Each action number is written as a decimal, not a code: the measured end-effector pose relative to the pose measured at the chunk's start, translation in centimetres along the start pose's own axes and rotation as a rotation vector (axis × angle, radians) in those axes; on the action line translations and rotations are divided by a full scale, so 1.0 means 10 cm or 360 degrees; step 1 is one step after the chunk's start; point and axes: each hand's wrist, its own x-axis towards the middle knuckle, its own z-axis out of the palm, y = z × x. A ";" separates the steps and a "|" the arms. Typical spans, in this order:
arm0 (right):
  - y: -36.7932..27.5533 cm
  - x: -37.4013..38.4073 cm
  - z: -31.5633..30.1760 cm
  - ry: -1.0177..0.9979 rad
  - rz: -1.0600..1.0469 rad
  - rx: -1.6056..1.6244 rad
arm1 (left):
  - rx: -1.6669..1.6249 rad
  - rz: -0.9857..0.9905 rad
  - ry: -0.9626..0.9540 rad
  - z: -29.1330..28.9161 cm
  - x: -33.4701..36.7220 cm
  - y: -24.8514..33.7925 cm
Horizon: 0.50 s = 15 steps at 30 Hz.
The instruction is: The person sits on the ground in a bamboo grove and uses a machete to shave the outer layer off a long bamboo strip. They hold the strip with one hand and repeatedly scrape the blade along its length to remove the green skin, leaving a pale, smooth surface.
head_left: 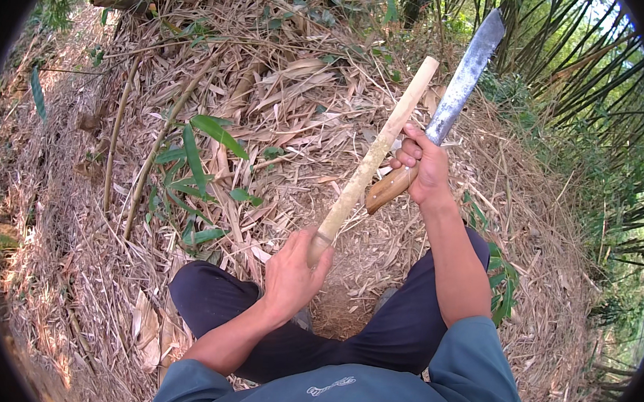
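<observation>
I see the pale, peeled bamboo stick (pixel 374 156), smooth and straight, held at a slant above the ground, its cut upper end pointing up and away and its lower end sunk in my left hand (pixel 292 274). The fingers (pixel 317 247) of that hand are clenched around the stick's base, thumb along its side. Just beside the stick, my right hand (pixel 423 167) grips the curved brown wooden handle (pixel 388 189) of a long machete, its fingers wrapped tight; the handle's butt touches or nearly touches the stick's middle, I cannot tell which. The dull grey steel blade (pixel 463 80), mottled and worn, rises up and to the right, clear of the stick's top end. Below, my dark trousers (pixel 372 331) show bent knees, with a patch of bare brown earth (pixel 333 310) between them. All around lies a thick litter of dry, straw-coloured bamboo leaves and husks (pixel 270 93), rough and tangled, with thin grey stalks (pixel 149 166) and a few green leaves (pixel 198 162) to the left. Standing green bamboo stems (pixel 606 94) close the right edge; the space ahead of the blade is open air.
</observation>
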 end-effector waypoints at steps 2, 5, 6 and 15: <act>0.00 0.01 0.00 0.0009 0.0030 0.0009 | 0.0014 0.0050 0.0012 0.02 0.00 -0.04; 0.00 0.03 0.01 0.0000 0.0049 0.0057 | -0.0018 0.0087 0.0013 0.04 0.00 -0.08; 0.00 0.02 -0.02 -0.0021 0.0048 0.0093 | -0.0034 0.0086 0.0001 0.03 -0.01 -0.09; 0.01 0.04 0.02 0.0069 0.0067 -0.0066 | -0.0691 -0.0258 -0.0353 0.01 -0.02 -0.10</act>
